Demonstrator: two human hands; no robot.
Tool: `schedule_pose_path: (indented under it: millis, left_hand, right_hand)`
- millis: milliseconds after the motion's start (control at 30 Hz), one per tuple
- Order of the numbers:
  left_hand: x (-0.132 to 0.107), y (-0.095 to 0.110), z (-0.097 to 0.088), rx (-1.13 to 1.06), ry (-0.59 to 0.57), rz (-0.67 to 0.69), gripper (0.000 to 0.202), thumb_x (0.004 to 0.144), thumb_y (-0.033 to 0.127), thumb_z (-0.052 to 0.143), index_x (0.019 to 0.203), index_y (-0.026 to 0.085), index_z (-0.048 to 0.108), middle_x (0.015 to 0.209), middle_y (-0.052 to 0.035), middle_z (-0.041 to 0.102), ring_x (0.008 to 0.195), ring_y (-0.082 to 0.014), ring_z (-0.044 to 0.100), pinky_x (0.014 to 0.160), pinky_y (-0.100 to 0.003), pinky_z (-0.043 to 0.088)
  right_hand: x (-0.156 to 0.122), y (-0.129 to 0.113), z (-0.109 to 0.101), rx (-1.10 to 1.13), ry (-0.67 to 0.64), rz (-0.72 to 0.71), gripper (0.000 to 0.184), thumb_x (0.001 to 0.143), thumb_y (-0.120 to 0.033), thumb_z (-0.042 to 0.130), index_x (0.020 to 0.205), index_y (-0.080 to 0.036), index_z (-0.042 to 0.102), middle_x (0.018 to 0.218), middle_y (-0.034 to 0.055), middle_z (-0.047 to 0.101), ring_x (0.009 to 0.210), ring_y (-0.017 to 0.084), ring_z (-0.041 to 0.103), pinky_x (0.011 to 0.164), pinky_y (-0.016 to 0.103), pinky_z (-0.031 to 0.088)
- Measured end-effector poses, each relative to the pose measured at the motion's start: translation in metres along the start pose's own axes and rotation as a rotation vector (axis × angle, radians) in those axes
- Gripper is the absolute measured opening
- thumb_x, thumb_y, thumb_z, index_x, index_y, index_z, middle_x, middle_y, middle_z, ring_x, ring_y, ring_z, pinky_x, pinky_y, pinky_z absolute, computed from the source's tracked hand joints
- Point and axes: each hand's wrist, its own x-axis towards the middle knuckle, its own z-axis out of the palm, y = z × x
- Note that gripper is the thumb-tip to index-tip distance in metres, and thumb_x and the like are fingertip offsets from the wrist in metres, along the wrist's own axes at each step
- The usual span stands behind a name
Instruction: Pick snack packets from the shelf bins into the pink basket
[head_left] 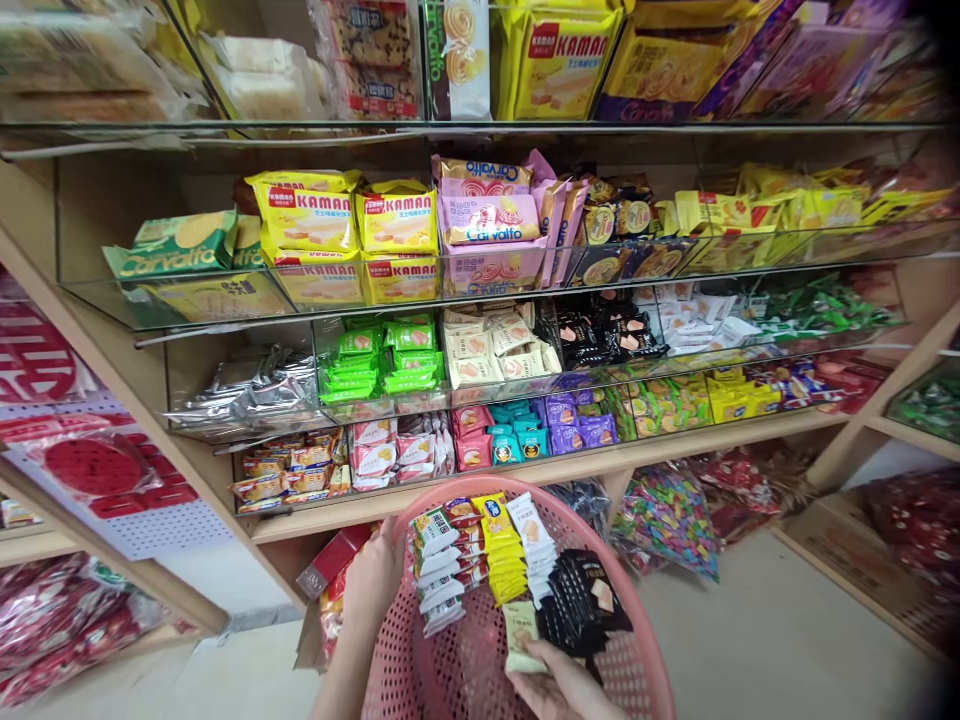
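Note:
A round pink plastic basket [651, 645] stands below the shelves, tilted toward me. At its left rim is my left hand [375, 575], closed on the edge with the fingers partly hidden. My right hand [559, 685] pinches a cream-coloured wafer packet [520, 635] inside the basket. Around that packet lie overlapping rows: green-and-white packets [435, 560], red-and-blue packets [471, 545], yellow packets [501, 550], white packets [534, 540] and black packets [574, 605]. Matching cream packets [495, 345] fill a compartment of the shelf ahead.
Tiered wooden shelves with clear fronts hold green packets [382, 355], yellow Kaman packs [307, 225] and purple Carvalfo packs [491, 215]. A bag of colourful sweets [667, 520] rests under the shelf. To the right a cardboard box [847, 560] sits on the floor.

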Motion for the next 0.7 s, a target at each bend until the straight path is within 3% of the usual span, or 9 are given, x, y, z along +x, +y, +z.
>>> schedule_pose_path:
  millis: [167,333,500,700]
  left_hand:
    - [0.003,-0.001,0.002,-0.027,-0.007,0.005,0.045,0.093,0.039,0.025,0.129,0.02,0.043,0.111,-0.0158,0.068,0.093,-0.0246,0.068,0.072,-0.032,0.047]
    - [0.001,0.0,0.0,-0.021,0.003,0.002,0.045,0.093,0.039,0.025,0.13,0.021,0.043,0.11,-0.0158,0.069,0.095,-0.0246,0.068,0.072,-0.032,0.047]
    - [0.0,0.003,-0.002,-0.017,0.007,-0.004,0.044,0.093,0.038,0.025,0.129,0.021,0.044,0.108,-0.0155,0.069,0.094,-0.0237,0.068,0.072,-0.031,0.047]
    - [0.001,0.003,-0.002,-0.025,0.0,-0.009,0.045,0.093,0.037,0.026,0.13,0.02,0.044,0.114,-0.0163,0.067,0.096,-0.0251,0.068,0.073,-0.032,0.048]
  right_hand:
    - [-0.008,-0.002,0.003,-0.188,0.0,0.14,0.028,0.087,-0.024,0.056,0.062,-0.013,0.059,0.055,0.0106,0.066,0.055,0.02,0.067,0.06,0.033,0.059]
    - [-0.004,-0.004,0.002,-0.168,0.002,0.149,0.03,0.086,-0.021,0.055,0.058,-0.012,0.059,0.057,0.0117,0.066,0.054,0.016,0.067,0.06,0.026,0.057]
    - [-0.003,-0.007,-0.004,-0.108,-0.046,0.153,0.024,0.083,-0.02,0.058,0.061,-0.013,0.059,0.058,0.0114,0.068,0.057,0.017,0.068,0.061,0.026,0.056]
    - [0.005,-0.004,-0.014,-0.109,0.03,0.194,0.026,0.086,-0.025,0.056,0.065,-0.009,0.06,0.059,0.0134,0.067,0.052,0.016,0.066,0.057,0.025,0.056]
